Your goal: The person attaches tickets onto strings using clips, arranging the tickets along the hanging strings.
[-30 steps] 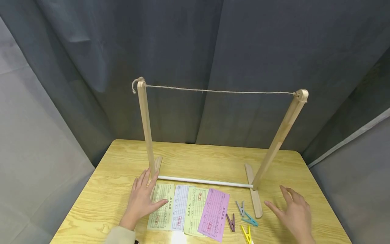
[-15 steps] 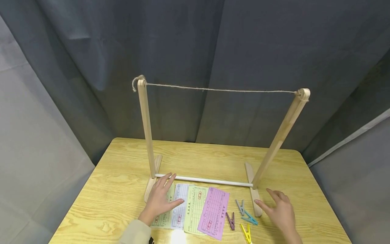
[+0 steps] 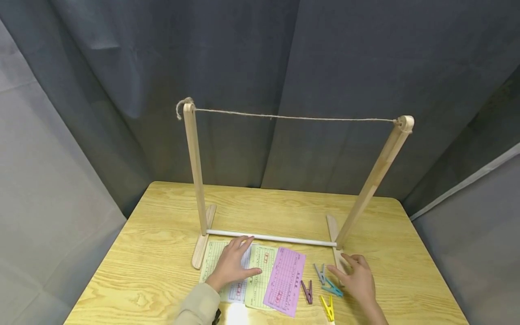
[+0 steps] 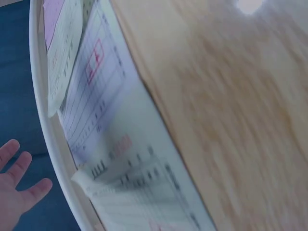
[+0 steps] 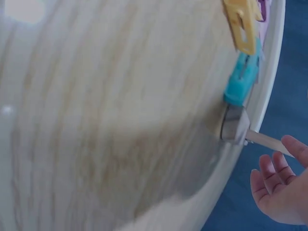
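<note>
My left hand (image 3: 232, 265), fingers spread, hovers over the paper slips in the head view, holding nothing. Under it lie a pale green slip (image 3: 212, 258) and a pale blue slip (image 3: 236, 293), both partly covered by the hand. A second green slip (image 3: 257, 286) and a pink-purple slip (image 3: 286, 277) overlap to its right. Empty too, my right hand (image 3: 358, 280) is just right of several clothespins: a grey clothespin (image 3: 319, 273), a teal clothespin (image 3: 334, 289), a purple clothespin (image 3: 307, 292) and a yellow clothespin (image 3: 327, 308). Its fingers are loosely bent.
Behind the slips stands a wooden frame with a left post (image 3: 195, 171), a right post (image 3: 371, 180) and a white bottom bar (image 3: 272, 238). A string (image 3: 292, 118) runs between the post tops. Dark curtains (image 3: 227, 54) hang behind the table (image 3: 134, 253).
My left hand has moved right, from the left post's foot to over the slips. My right hand has moved left, closer to the clothespins. The slips and clothespins stay put.
</note>
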Demonstrator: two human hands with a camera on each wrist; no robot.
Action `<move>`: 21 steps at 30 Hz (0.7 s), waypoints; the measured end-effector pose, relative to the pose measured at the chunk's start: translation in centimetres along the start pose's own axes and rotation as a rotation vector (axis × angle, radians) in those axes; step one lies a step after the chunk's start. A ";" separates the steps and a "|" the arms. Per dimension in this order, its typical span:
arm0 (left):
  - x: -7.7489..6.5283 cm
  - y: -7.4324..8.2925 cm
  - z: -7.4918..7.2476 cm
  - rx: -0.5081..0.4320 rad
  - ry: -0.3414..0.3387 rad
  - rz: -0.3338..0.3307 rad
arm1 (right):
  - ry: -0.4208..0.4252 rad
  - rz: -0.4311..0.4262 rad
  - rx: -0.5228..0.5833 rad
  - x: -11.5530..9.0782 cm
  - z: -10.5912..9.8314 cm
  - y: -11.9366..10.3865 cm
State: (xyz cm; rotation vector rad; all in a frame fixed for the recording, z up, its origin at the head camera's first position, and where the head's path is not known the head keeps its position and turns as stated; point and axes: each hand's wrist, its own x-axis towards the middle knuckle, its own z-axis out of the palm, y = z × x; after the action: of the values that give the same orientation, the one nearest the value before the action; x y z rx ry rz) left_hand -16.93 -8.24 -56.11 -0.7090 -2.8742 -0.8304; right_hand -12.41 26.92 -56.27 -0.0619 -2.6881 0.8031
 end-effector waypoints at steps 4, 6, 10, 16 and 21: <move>0.6 0.1 1.0 -0.010 -0.043 -0.025 | -0.065 0.056 0.013 0.0 0.7 0.0; 0.8 0.2 1.3 -0.015 -0.060 -0.039 | -0.090 0.070 0.013 0.0 1.0 0.1; 1.4 0.2 2.0 0.009 -0.089 -0.056 | -0.100 0.060 -0.009 0.0 1.6 0.0; 2.3 0.4 3.3 0.072 -0.109 -0.035 | -0.088 0.022 -0.064 -0.1 2.1 -0.4; 2.9 1.2 3.9 0.156 -0.094 -0.012 | -0.104 0.035 -0.109 -0.3 2.3 -0.7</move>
State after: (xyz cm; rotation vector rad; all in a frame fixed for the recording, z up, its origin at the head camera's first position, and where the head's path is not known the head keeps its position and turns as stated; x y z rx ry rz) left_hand -18.75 -4.12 -58.34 -0.7320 -2.9874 -0.5803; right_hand -12.88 25.10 -57.83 -0.0951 -2.8355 0.6868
